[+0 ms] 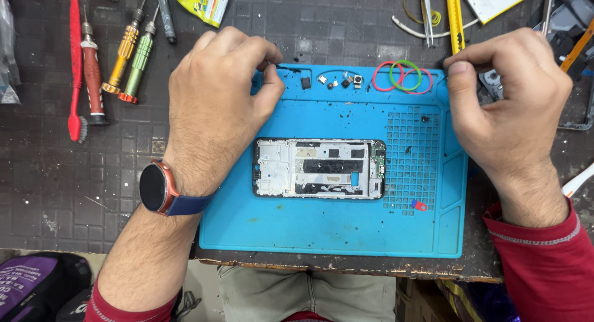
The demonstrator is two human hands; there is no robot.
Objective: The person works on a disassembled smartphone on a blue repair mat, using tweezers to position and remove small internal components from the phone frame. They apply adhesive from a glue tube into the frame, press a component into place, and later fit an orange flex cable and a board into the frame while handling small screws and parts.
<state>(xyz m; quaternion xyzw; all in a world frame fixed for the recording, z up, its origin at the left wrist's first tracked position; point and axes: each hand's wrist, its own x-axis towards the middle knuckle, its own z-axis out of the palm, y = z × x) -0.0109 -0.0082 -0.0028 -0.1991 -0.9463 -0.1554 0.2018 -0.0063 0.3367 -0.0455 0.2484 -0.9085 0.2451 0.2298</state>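
Above blue mat (328, 229): both hands, left (213, 105) and right (507, 99), pinch thin black strip (291, 68); keep tension even, clear of phone frame (318, 168).

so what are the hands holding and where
The left hand pinches one end of a thin black strip at the top edge of the blue mat. The right hand has its fingertips pinched shut, but what they grip cannot be told.

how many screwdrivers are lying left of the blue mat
3, side by side on the dark table: a red one farthest left, an orange one in the middle, a green one nearest the left hand. More may lie out of frame.
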